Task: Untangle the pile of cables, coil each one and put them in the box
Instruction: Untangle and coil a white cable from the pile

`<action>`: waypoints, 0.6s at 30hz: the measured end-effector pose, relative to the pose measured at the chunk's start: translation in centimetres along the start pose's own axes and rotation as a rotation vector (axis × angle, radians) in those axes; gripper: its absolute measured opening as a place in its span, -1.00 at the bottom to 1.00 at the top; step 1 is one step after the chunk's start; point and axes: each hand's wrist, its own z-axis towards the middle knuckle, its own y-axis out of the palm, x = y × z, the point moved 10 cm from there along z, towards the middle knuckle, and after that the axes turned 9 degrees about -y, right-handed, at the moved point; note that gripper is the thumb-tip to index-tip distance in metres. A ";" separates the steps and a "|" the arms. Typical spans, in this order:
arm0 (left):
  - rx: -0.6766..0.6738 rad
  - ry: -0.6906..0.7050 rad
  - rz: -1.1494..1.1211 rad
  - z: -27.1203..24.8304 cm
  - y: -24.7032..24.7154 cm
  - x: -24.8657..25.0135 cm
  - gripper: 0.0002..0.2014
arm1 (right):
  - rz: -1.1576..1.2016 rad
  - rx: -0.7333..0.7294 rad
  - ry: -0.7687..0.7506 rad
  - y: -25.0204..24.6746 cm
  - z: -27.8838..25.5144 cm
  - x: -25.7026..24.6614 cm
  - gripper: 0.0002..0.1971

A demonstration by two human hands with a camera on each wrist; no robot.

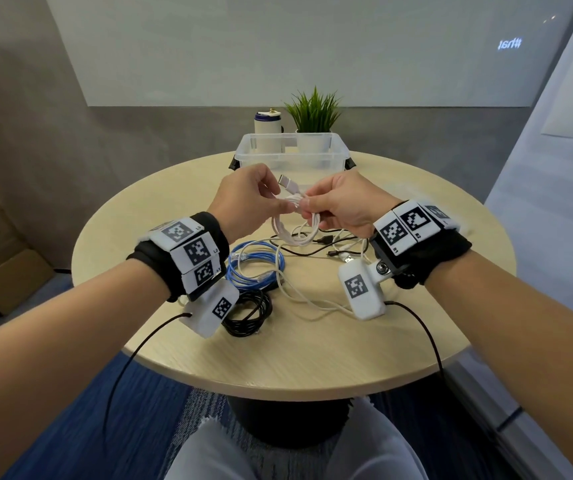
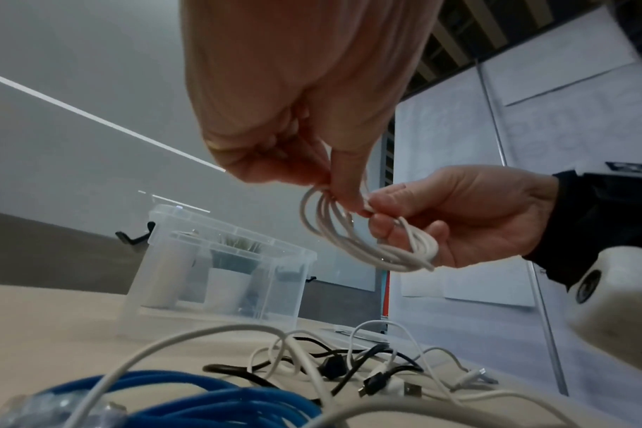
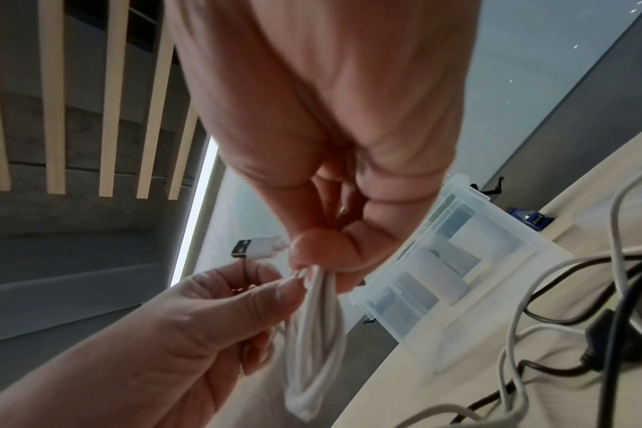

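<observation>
— From the head view, both the left hand [image 1: 247,195] and right hand [image 1: 342,206] pinch the white cable [image 1: 293,226], coiled, just short of the box [image 1: 292,152].

— Left wrist: loops bunched, the tangled pile [image 2: 348,373] below.

— Right wrist: the USB plug [image 3: 251,246] sticks free. I reckon it could unwind if either pinch slackens.

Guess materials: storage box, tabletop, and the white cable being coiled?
Box: clear, glossy rigid plastic; the pots behind show through.
Tabletop: pale wood-grain, matte, probably laminate.
White cable: smooth rubbery plastic jacket, bends in soft loops; USB plug looks metal-tipped.
</observation>
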 end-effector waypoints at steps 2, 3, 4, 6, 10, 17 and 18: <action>-0.057 0.006 0.078 0.0 0.5 0.2 -0.69 | 0.002 -0.017 -0.018 -0.1 0.0 -0.3 -0.94; -0.115 -0.006 0.085 -0.1 1.0 0.1 -0.70 | 0.011 -0.019 -0.024 -0.2 0.0 -0.5 -0.93; -0.184 -0.030 0.046 -0.2 1.5 -0.2 -0.74 | 0.022 -0.019 -0.028 -0.2 0.0 -0.6 -0.92; -0.315 -0.097 -0.176 -0.5 2.5 -0.6 -0.85 | 0.039 -0.018 -0.038 -0.2 0.1 -0.9 -0.89; -0.449 -0.235 -0.552 -0.8 3.0 -0.6 -0.89 | 0.061 -0.024 -0.052 0.0 0.1 -1.0 -0.92; -0.601 -0.531 -0.701 -1.5 4.3 -2.0 -0.79 | 0.083 -0.030 -0.079 -0.2 0.1 -0.9 -0.96; -0.600 -0.555 -0.676 -1.6 4.3 -2.3 -0.81 | 0.080 -0.047 -0.087 0.1 0.1 -1.0 -0.95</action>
